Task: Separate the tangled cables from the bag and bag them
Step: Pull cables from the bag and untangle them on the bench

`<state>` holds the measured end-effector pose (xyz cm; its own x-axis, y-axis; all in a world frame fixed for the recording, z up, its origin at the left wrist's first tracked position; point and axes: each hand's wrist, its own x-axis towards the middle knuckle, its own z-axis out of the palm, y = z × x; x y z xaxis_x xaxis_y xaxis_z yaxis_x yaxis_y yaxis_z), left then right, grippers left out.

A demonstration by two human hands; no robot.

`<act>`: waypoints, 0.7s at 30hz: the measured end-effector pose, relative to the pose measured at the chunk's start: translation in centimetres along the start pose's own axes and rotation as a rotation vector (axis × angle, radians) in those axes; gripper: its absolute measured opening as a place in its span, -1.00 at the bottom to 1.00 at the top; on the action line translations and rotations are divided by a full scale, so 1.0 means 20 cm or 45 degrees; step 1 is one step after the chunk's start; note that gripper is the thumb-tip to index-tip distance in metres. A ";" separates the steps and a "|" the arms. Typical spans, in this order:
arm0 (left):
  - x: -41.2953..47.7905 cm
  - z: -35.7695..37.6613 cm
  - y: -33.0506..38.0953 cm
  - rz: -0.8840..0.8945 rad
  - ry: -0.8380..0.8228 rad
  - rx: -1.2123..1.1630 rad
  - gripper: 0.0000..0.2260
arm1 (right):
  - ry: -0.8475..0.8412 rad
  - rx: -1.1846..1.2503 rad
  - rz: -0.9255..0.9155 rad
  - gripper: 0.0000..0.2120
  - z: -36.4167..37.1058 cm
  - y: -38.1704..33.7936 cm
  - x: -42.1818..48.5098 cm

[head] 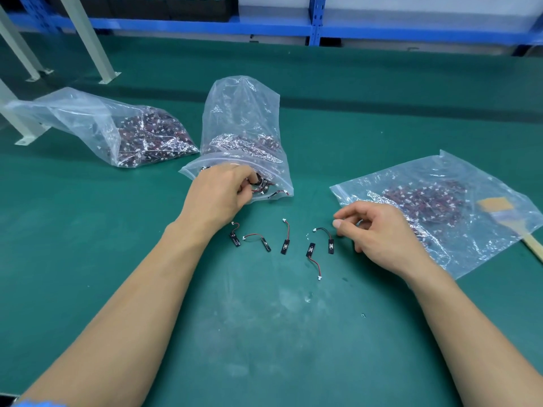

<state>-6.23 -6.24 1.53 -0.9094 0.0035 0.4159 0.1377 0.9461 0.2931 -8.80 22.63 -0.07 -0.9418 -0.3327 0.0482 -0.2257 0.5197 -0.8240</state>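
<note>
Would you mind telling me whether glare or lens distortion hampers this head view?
Head view: glare streaks the middle bag and the right bag, veiling the cables inside; wide-angle bending curves the blue shelf; the loose cables stay sharp under even, nearly shadowless light.

A green work mat (pixel 264 333) fronts blue shelving (pixel 316 22) and pale metal legs (pixel 88 39).
</note>
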 end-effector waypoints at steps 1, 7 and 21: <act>-0.01 -0.01 0.00 0.017 0.035 -0.026 -0.86 | -0.001 0.004 0.000 -0.91 0.00 0.00 0.00; -0.06 -0.10 0.02 0.072 0.193 -0.231 -0.86 | 0.000 -0.015 0.001 -0.92 0.00 0.00 0.00; -0.12 -0.23 -0.01 -0.162 -0.010 -0.996 -0.72 | -0.005 -0.012 0.002 -0.92 0.00 -0.01 0.00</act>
<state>-2.33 -8.02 4.48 -0.9390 -0.0846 0.3335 0.2658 0.4369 0.8593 -8.68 22.61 0.12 -0.9413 -0.3347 0.0444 -0.2262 0.5276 -0.8188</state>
